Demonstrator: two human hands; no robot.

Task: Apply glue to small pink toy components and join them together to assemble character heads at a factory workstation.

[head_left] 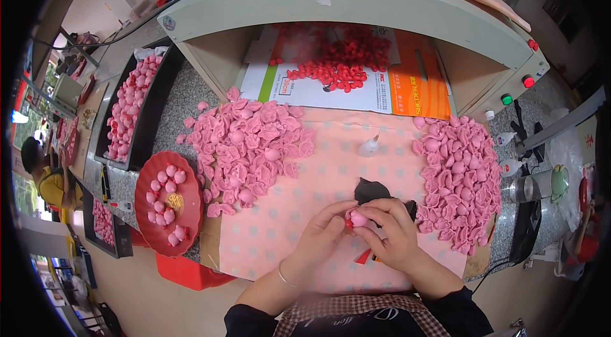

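Pink toy figure (358, 218), small and rounded, held above a pink spotted cloth (286, 222) at the table's near edge, pinched between both hands; left hand (323, 227) and right hand (393, 230) have fingers curled tight around it. Behind lies a dark scrap (370, 190). Heaps of pink pieces lie left (248, 146) and right (461, 181); a red plate (191, 210) of finished figures sits far left

Two heaps of shells (245, 146) (461, 178) flank the cloth (331, 165), the plate (191, 210) lying leftmost.
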